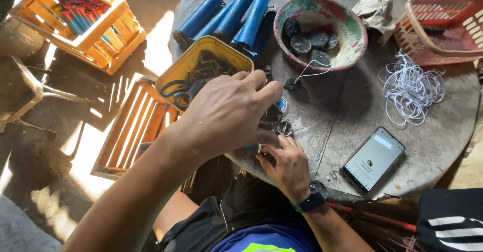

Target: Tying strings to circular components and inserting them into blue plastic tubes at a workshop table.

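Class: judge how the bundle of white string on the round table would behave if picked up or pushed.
The white string lies in loose tangled loops, so it probably hangs floppy when lifted. It looks thin, likely very light. Pushed across the rough table, it would probably bunch up, not roll.

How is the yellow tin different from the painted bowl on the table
The yellow tin is rectangular with rounded corners; the painted bowl is round. The tin is plain yellow, the bowl blotched green, red and white. The tin holds scissors and dark tangled bits; the bowl holds dark round discs. The tin sits at the table edge by the left hand; the bowl sits farther in. Both are open-topped.
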